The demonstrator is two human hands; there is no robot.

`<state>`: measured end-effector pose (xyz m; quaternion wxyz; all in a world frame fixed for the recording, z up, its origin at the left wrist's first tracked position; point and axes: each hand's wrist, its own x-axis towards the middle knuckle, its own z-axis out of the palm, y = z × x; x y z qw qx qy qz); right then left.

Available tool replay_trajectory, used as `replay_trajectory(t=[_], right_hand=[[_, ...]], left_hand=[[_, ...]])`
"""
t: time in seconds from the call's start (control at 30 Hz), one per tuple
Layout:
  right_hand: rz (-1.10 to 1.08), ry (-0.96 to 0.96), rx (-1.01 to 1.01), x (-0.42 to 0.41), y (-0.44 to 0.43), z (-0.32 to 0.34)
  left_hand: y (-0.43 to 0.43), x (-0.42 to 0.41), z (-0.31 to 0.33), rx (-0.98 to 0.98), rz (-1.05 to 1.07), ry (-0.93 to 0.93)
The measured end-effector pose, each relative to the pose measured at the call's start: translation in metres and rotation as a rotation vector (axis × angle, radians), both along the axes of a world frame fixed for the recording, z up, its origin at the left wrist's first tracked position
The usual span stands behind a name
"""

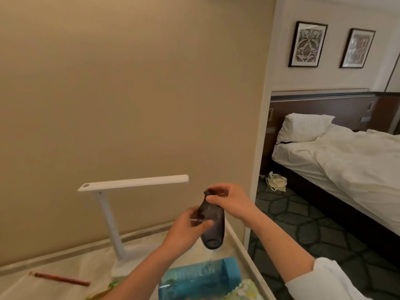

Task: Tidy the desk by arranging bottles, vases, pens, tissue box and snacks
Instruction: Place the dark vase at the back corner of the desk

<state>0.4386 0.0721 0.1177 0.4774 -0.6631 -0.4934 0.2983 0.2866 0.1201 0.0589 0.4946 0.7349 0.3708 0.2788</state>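
A small dark smoky glass vase (213,226) hangs in the air above the desk's right end, tilted with its base toward me. My left hand (186,232) grips its body from the left. My right hand (227,200) pinches its narrow neck at the top. Below it a blue plastic bottle (201,278) lies on its side on the desk (65,269). A reddish-brown pen (59,278) lies on the desk at the left. Greenery shows at the bottom edge, partly hidden by my left arm.
A white desk lamp (112,215) stands against the beige wall, its arm stretched over the desk. The desk's right edge (244,254) drops to a patterned carpet. A bed (346,161) fills the right side, with a bag (276,181) on the floor beside it.
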Motion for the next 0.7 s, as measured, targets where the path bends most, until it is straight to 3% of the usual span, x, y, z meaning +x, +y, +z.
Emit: replay_trajectory(t=[0.3,0.7], right_hand=[[0.022,0.080,-0.071,0.052,0.058,-0.035],[-0.004,0.157,-0.108,0.073,0.086,-0.074]], left_hand=[[0.069,0.064,-0.048,-0.169,0.102,-0.076],[0.096,0.086,-0.084,-0.232,0.094,-0.110]])
